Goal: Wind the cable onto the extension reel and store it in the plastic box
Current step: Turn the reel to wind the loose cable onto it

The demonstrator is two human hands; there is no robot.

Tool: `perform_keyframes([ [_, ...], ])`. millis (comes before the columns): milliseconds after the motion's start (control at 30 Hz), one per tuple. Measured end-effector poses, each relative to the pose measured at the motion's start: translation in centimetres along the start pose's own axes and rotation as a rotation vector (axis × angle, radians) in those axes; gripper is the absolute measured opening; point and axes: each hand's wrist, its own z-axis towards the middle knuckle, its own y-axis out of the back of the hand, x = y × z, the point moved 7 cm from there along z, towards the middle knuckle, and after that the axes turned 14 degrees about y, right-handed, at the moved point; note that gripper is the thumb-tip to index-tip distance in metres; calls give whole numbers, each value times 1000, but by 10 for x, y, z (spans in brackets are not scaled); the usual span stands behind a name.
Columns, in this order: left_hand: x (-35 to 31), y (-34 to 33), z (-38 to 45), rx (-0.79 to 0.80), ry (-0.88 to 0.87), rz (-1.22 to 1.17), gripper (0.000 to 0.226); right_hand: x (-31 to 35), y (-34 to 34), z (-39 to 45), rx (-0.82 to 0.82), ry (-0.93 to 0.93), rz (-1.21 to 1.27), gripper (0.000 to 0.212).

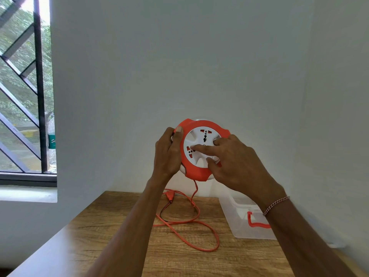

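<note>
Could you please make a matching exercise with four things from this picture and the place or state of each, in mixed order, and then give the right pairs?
Things:
1. extension reel
2. cable
3. plastic box
4. left hand

Places or states:
A. lies in loose loops on the wooden table
B. stands on the table at the right, with an orange handle
C. is held up in the air in front of the wall
D. grips the orange rim of the reel

Pairs: 1-C, 2-A, 3-B, 4-D

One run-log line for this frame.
left hand grips reel rim | right hand fingers on white face | cable loose on table | box open
</note>
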Motion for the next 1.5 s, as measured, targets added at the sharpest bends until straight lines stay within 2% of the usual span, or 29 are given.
perform_keyframes([
  [267,-3,-6,-4,24,-30,29,17,-4,-5,-2,-44,-64,-14,57],
  [367,-2,-9,-6,30,-34,36,24,-7,-1,-4,-59,-89,-4,58],
  [533,-2,-12,-6,29,-49,35,29,-6,8,-9,-172,-154,-5,62],
  [733,-6,-12,-7,32,-54,20,23,-7,11,-7,-279,-229,99,70],
  [833,-5,-11,-6,23,-44,12,27,-8,17,-6,-317,-173,89,60],
  [933,-7,-12,-7,36,-40,-4,21,-6,30,-6,-403,-37,41,31],
  [1000,-8,-11,-7,35,-43,-7,21,-7,27,-3,-319,51,59,20],
  [1100,-9,-11,-7,31,-51,8,25,-5,13,-1,-92,70,125,39],
  [1167,-9,-12,-8,36,-61,14,21,1,7,0,2,62,58,53],
  [1333,-9,-13,-8,46,-72,30,17,9,10,0,-8,61,-77,60],
  [1500,-7,-15,-9,51,-76,44,23,7,6,-1,-35,21,-104,65],
])
